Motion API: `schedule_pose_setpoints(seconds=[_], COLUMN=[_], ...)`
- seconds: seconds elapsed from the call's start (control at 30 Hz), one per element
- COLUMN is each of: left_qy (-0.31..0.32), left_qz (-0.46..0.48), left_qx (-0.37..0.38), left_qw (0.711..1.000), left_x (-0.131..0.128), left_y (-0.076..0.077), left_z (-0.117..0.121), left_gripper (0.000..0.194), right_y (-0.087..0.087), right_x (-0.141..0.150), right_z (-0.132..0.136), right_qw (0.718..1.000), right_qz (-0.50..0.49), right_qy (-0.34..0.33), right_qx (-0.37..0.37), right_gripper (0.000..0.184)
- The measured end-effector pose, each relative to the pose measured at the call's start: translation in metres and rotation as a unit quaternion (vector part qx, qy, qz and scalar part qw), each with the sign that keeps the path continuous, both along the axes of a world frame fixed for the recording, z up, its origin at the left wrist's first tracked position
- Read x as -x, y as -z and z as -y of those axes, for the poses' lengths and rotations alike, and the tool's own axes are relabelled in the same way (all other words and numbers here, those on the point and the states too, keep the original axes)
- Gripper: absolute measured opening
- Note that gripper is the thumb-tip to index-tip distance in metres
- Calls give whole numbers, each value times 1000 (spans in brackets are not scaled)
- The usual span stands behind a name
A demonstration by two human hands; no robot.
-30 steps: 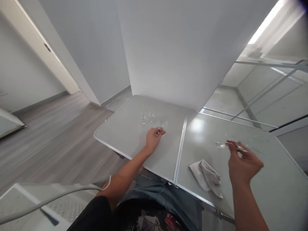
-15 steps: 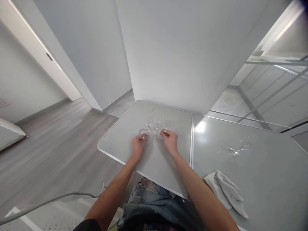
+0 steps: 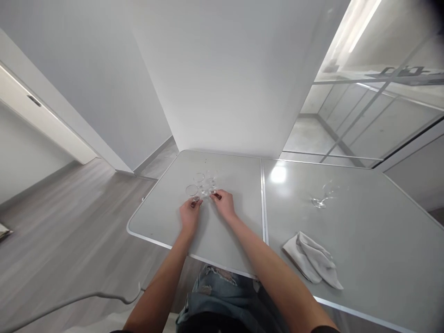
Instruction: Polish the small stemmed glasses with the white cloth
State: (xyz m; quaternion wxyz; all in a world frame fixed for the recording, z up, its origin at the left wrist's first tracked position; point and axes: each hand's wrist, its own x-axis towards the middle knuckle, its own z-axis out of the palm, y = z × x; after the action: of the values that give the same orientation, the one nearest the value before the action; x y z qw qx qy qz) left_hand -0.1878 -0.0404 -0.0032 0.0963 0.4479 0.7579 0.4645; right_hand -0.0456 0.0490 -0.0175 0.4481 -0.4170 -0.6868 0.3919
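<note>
Pale wall [image 3: 215, 83] fills the top middle of your view, right behind the table's far edge; wood-look floor [image 3: 86, 231] spreads to your left, and a framed glass partition [image 3: 347, 125] stands at your right. Your grey table [image 3: 367, 249] has a metal rim and a seam [image 3: 263, 199] running away from you; both your hands are left of that seam, with a stretch of tabletop between the right hand and the seam, and another from the left hand to the rounded left corner; the near rim passes under your forearms. On the right half lies a crumpled cloth [image 3: 312, 259], close to the near edge; beyond it a lone glass [image 3: 319, 202] has its foot on the table, well in from the rim.

Your left hand [image 3: 190, 213] has thumb and finger nearly meeting at the low part of the nearest glass [image 3: 192, 190]; your right hand [image 3: 224, 203] pinches low at a second glass [image 3: 212, 186], just beside; more clear glasses [image 3: 199, 177] stand close behind, too faint to count.

Half a second ago your hands were farther apart; they have drawn together at the near side of the group; a second ago your right hand was over the right half; cloth and lone glass have stayed there.
</note>
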Motion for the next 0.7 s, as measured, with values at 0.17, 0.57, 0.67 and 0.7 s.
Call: schedule_pose_setpoints(seconds=[0.17,0.57,0.67,0.7], left_qy=[7,-78,-4,47], left_qz=[0,-121,-138,-139], left_qx=[-1,-108,-151,-152], left_qw=[1000,984,979,977], left_x=[-1,-43,-80,-90], left_y=[-1,-14,-22,-24], left_z=[-3,35,46,47], left_gripper=[20,39,23,20], right_y=[0,-45,-84,-94], right_x=[-2,-42,-116,-148], right_z=[0,34,51,55], right_qw=[999,992,981,968], right_qz=[29,-12,-29,-14], right_qy=[-1,122,183,239], right_qx=[-26,9,-58,-80], right_gripper=[18,45,44,41])
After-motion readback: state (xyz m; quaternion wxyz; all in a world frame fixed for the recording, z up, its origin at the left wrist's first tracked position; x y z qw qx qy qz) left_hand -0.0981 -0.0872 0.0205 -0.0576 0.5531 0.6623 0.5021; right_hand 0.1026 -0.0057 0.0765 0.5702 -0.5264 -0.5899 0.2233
